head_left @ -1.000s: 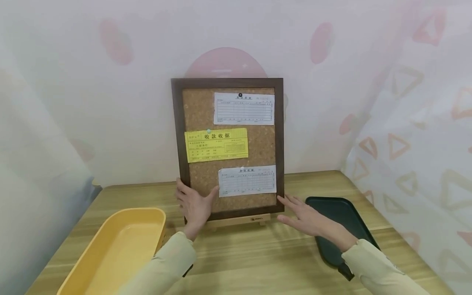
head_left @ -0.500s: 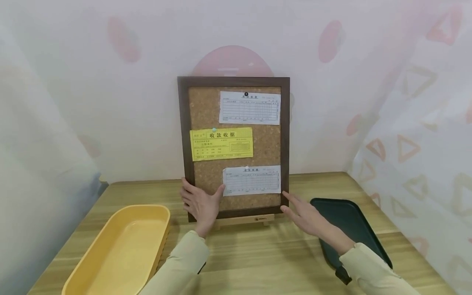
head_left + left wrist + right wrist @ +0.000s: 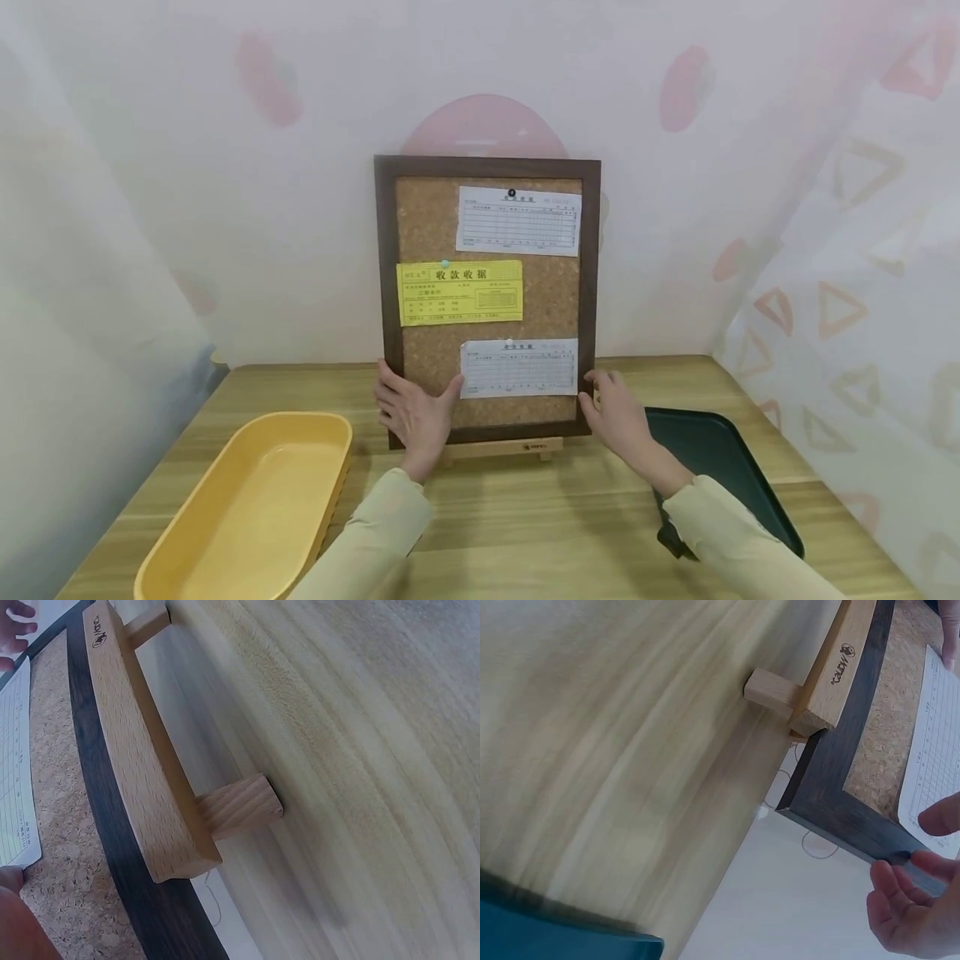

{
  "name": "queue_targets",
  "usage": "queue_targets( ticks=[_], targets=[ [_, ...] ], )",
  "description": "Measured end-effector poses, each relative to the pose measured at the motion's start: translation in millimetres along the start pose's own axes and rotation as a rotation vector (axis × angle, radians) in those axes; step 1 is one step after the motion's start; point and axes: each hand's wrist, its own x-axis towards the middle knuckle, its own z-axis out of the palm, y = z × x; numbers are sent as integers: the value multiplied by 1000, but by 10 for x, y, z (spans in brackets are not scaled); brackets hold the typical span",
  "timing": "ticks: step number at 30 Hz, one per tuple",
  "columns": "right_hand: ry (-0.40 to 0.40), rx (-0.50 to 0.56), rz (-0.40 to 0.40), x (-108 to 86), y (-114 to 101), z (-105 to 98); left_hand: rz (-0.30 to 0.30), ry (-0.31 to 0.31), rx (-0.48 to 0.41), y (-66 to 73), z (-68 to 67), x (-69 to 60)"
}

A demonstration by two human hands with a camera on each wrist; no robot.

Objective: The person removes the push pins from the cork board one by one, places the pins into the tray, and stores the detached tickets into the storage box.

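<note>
A cork board in a dark wooden frame [image 3: 588, 292] stands on a light wooden easel [image 3: 487, 450]; the easel's ledge [image 3: 142, 750] shows below it in the left wrist view. Pinned on the cork are a white slip [image 3: 517, 221] at the top, a yellow slip [image 3: 461, 304] mid-left and another white slip [image 3: 519, 368] low on the right. My left hand [image 3: 416, 417] grips the frame's lower left side, thumb over the front beside the lower slip. My right hand [image 3: 624, 423] holds the lower right edge between thumb and curled fingers, seen also at the frame corner [image 3: 825, 780].
A yellow tray [image 3: 341, 450] lies on the wood-grain table [image 3: 495, 533] at the left. On the right, partly behind my right forearm, is a dark green tray [image 3: 720, 450] with a black item [image 3: 671, 540] at its near end. A patterned curtain hangs behind.
My right hand has gone from outstretched fingers touching the frame's right edge to holding it. The left hand keeps its place on the board. The head view has shifted slightly.
</note>
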Motion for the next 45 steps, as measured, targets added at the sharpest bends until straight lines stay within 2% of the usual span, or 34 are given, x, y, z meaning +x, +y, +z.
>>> queue_targets(
  ticks=[4,9,24,31,38,45],
  targets=[
    [64,-12,-7,67,-49,36,0,-9,13,10,-1,4],
    [99,-4,-20,133,-127,63,5,-2,20,9,-5,11],
    [98,-14,1,232,-336,110,7,7,27,18,-18,0],
    [84,33,-26,312,-530,157,3,9,22,-10,-18,-16],
    [191,63,-100,419,-752,260,7,18,21,-14,-14,-21],
    [273,85,-147,483,-886,331,12,21,27,-14,-18,-20]
  ],
)
